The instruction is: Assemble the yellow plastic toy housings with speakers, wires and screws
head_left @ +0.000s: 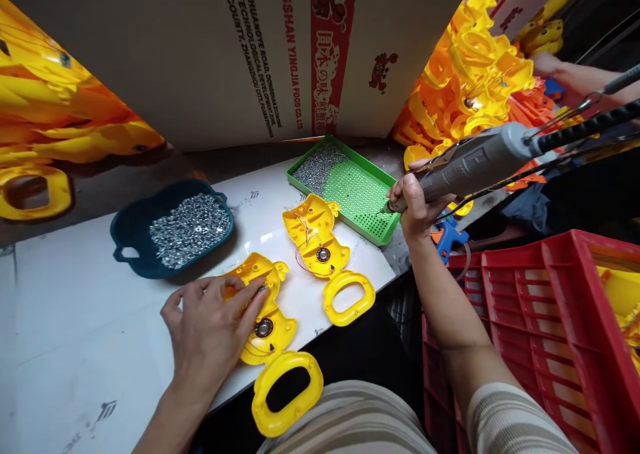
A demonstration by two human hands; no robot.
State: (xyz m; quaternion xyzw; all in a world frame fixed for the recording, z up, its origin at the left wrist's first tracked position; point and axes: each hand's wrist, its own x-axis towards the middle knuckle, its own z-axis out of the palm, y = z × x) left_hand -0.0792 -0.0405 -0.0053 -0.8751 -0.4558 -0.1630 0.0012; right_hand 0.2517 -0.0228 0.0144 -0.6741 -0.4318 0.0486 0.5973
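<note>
My right hand (417, 204) is wrapped around a grey electric screwdriver (467, 164), its tip above the right end of a green perforated tray (357, 191). On the white board, my left hand (215, 327) is closed at a yellow plastic shell half (280, 337), thumb and fingertips together over a small dark part inside it. What exactly they pinch is too small to tell. A round speaker (264, 328) sits in this shell, and a yellow ring handle (287, 394) extends toward me. Beside it lies a second yellow shell half (313, 231) with thin wires, a speaker and its own ring handle (349, 299).
A dark teal basin (135, 224) of small screws stands at left. Screws also fill the green tray's far end. A large printed carton (240, 61) rises behind. Yellow parts (470, 61) are heaped at right, near another person's arm (585, 77). A red crate (530, 307) stands at my right.
</note>
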